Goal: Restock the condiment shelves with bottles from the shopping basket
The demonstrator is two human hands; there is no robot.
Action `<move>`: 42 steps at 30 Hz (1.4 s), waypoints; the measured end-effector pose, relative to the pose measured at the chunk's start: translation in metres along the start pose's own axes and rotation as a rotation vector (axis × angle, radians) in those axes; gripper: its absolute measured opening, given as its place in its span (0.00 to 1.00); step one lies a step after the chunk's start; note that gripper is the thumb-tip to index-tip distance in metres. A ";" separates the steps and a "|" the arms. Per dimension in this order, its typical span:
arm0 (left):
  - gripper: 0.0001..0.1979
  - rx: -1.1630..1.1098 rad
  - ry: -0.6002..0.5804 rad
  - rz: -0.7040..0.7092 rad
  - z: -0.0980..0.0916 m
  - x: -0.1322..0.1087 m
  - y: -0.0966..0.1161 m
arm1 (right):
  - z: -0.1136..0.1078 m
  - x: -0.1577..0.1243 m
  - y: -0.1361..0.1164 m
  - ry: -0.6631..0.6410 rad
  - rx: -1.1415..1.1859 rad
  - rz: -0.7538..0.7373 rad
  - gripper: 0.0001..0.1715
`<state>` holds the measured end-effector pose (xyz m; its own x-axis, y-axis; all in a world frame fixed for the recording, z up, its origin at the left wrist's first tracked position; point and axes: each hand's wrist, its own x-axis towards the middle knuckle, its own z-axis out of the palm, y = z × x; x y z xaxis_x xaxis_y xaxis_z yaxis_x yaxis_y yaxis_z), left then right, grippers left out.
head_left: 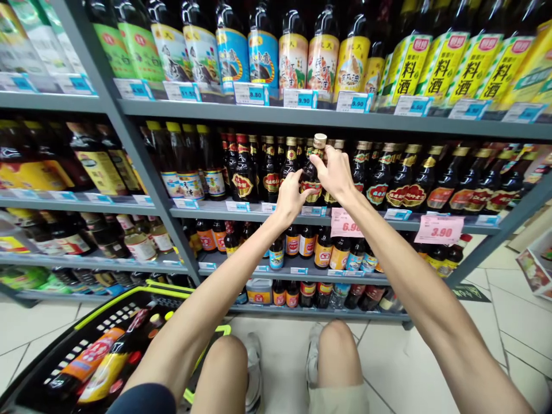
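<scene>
Left hand [293, 198], thumb and fingers parted, beside dark bottle [309, 174] at shelf [211, 211], contact uncertain; right hand [337, 173] clamped round bottle's upper part. Left to right: basket [107, 309] holding bottles; bottle's red, gold-edged label, text illegible; price tag [354, 102], "9.90"; cartons [411, 69] marked "料酒"; pink card [441, 230], "3.90".

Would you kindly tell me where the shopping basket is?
In the head view, the shopping basket is at lower left, before the grey shelves, left of the person's knees, partly hidden by the left arm.
</scene>
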<state>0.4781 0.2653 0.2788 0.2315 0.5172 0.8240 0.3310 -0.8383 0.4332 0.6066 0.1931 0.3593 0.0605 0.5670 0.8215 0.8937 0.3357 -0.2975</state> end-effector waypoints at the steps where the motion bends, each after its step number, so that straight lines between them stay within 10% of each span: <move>1: 0.35 0.013 -0.005 -0.001 0.000 0.000 0.001 | 0.002 0.001 0.001 -0.004 0.005 0.011 0.16; 23: 0.26 0.232 -0.172 -0.066 -0.016 0.001 0.001 | 0.056 0.046 0.058 0.131 -0.018 0.081 0.15; 29: 0.16 0.033 -0.001 -0.064 -0.026 0.005 0.003 | 0.053 0.045 0.045 0.100 -0.071 0.163 0.10; 34: 0.15 -0.020 0.163 -0.086 -0.053 -0.009 -0.015 | 0.035 0.007 0.024 0.200 0.012 -0.018 0.14; 42: 0.12 0.233 -0.156 -0.046 -0.082 -0.065 -0.047 | 0.009 -0.099 0.054 -0.090 -0.101 0.094 0.08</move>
<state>0.3722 0.2570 0.2345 0.3429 0.5895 0.7314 0.5421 -0.7600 0.3584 0.6452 0.1620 0.2578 0.1098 0.6586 0.7444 0.9265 0.2034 -0.3166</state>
